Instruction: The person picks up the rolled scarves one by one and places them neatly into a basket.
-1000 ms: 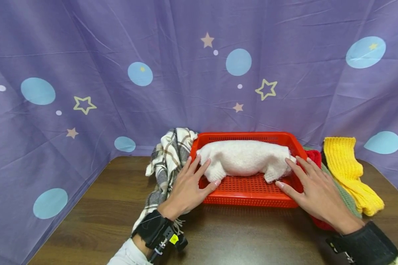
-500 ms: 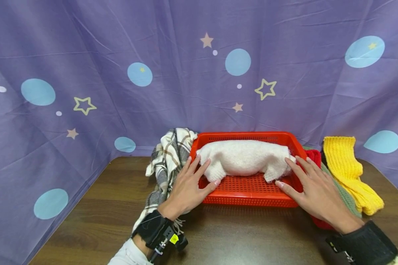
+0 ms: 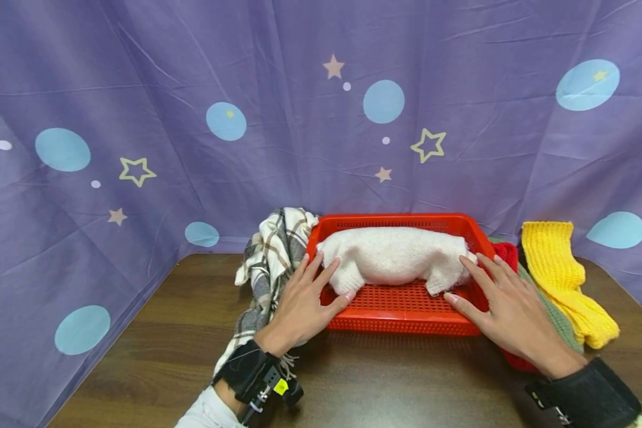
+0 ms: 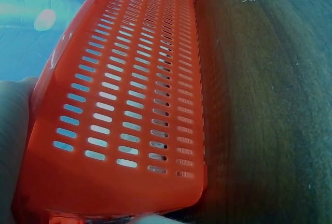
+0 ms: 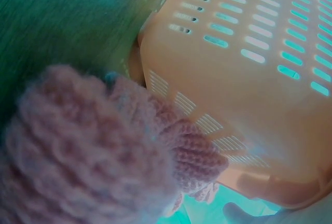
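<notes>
A shallow red plastic basket (image 3: 401, 318) with slotted walls stands on the wooden table. Inside lies a white fuzzy knit garment (image 3: 396, 255), loosely rolled, with two ribbed ends drooping toward the near side. My left hand (image 3: 299, 303) rests over the basket's left end, fingers spread and fairly straight, fingertips at the garment's left end. My right hand (image 3: 513, 309) mirrors it at the right end, its fingers reaching over the rim to the garment's other end. The left wrist view shows the basket's near wall (image 4: 124, 187); in the right wrist view a corner (image 5: 218, 68) appears pale.
A plaid fringed scarf (image 3: 267, 255) is bunched left of the basket, partly under my left arm. To the right are a yellow knit scarf (image 3: 556, 261), a green knit piece (image 3: 559, 321) and a red knit piece (image 3: 507, 254). A purple curtain (image 3: 299, 160) hangs behind the table (image 3: 385, 380).
</notes>
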A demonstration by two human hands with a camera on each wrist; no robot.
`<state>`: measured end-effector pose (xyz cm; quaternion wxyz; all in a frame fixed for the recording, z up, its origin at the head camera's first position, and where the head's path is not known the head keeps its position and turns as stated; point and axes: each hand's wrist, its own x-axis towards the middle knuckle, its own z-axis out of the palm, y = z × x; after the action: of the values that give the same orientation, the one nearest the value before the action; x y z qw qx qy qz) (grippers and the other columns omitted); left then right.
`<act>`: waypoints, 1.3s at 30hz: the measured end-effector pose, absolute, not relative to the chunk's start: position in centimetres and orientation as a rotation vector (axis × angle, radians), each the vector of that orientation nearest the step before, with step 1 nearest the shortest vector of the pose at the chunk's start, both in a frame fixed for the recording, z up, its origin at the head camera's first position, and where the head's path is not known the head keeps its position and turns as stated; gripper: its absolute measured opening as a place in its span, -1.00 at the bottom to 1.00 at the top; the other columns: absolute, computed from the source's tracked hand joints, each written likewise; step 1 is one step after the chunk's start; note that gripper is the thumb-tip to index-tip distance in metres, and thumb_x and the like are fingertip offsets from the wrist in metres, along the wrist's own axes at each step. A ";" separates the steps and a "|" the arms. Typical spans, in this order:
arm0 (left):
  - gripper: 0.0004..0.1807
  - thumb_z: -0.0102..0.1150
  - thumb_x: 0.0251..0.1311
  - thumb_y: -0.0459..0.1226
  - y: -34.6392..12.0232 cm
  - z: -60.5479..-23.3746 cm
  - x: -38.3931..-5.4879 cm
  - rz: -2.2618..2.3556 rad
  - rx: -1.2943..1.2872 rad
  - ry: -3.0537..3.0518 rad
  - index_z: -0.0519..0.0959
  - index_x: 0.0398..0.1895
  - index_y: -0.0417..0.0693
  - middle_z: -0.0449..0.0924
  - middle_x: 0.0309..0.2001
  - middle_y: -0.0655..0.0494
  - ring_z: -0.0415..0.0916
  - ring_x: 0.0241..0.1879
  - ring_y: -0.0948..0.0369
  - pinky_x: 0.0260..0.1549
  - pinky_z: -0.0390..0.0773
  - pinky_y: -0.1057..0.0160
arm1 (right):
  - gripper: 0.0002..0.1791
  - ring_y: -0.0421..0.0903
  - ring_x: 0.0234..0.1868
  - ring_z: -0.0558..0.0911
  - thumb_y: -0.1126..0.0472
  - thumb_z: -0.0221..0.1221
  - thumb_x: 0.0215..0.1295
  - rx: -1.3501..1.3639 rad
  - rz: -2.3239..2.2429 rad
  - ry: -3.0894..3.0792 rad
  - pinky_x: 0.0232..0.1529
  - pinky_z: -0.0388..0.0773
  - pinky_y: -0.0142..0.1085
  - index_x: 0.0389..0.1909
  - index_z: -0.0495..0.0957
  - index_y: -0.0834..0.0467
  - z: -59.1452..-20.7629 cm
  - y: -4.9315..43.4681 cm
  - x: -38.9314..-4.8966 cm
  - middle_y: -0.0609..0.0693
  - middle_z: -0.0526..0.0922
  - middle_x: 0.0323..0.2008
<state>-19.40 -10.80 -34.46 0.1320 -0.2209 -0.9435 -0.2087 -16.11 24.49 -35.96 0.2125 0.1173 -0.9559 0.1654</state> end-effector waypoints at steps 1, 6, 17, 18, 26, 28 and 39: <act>-0.19 0.08 0.30 0.23 -10.8 -34.5 -19.4 -0.603 -0.641 -2.739 0.28 0.55 0.12 0.05 0.57 -0.16 -0.12 0.56 -0.19 0.41 0.07 -0.29 | -0.06 0.43 0.41 0.18 -0.34 0.23 0.24 0.327 0.460 -2.654 0.25 0.01 0.50 0.48 0.28 0.15 -36.0 24.5 -16.1 0.39 0.29 0.39; -0.20 0.09 0.30 0.23 -10.8 -34.5 -19.4 -0.588 -0.647 -2.726 0.30 0.53 0.10 0.07 0.56 -0.19 -0.10 0.55 -0.22 0.40 0.08 -0.30 | -0.06 0.43 0.41 0.17 -0.34 0.23 0.24 0.334 0.460 -2.648 0.26 -0.02 0.50 0.48 0.29 0.16 -36.1 24.5 -16.2 0.40 0.29 0.39; -0.20 0.08 0.31 0.22 -10.8 -34.6 -19.5 -0.586 -0.647 -2.724 0.31 0.53 0.09 0.09 0.55 -0.18 -0.09 0.55 -0.21 0.39 0.10 -0.31 | -0.07 0.44 0.41 0.17 -0.34 0.22 0.25 0.328 0.456 -2.665 0.26 -0.01 0.50 0.48 0.29 0.16 -36.0 24.5 -16.1 0.40 0.28 0.39; -0.20 0.09 0.30 0.22 -10.8 -34.6 -19.5 -0.586 -0.648 -2.723 0.31 0.53 0.09 0.09 0.55 -0.19 -0.09 0.55 -0.22 0.39 0.10 -0.31 | -0.07 0.44 0.41 0.17 -0.34 0.22 0.25 0.328 0.457 -2.665 0.26 -0.01 0.50 0.48 0.29 0.16 -36.0 24.4 -16.1 0.40 0.28 0.39; -0.19 0.08 0.30 0.23 -10.8 -34.5 -19.4 -0.610 -0.645 -2.731 0.29 0.54 0.09 0.06 0.57 -0.17 -0.13 0.56 -0.19 0.40 0.06 -0.30 | -0.07 0.43 0.41 0.17 -0.34 0.22 0.25 0.323 0.455 -2.666 0.25 0.02 0.49 0.48 0.29 0.16 -36.0 24.5 -16.1 0.39 0.28 0.39; -0.19 0.08 0.30 0.23 -10.8 -34.5 -19.4 -0.610 -0.646 -2.727 0.29 0.54 0.09 0.07 0.56 -0.17 -0.12 0.56 -0.19 0.41 0.06 -0.30 | -0.06 0.43 0.41 0.17 -0.34 0.22 0.25 0.323 0.456 -2.666 0.24 0.02 0.49 0.48 0.29 0.16 -36.0 24.5 -16.0 0.39 0.29 0.39; -0.21 0.11 0.30 0.21 -10.8 -34.6 -19.4 -0.591 -0.652 -2.709 0.33 0.52 0.07 0.11 0.55 -0.20 -0.09 0.55 -0.22 0.38 0.10 -0.31 | -0.07 0.43 0.41 0.18 -0.34 0.22 0.25 0.317 0.453 -2.668 0.23 0.03 0.50 0.48 0.29 0.16 -35.9 24.4 -16.1 0.39 0.29 0.39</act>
<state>-19.44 -10.77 -34.56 0.1462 -0.2264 -0.9409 -0.2052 -16.08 24.44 -35.93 0.2068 0.1137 -0.9580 0.1627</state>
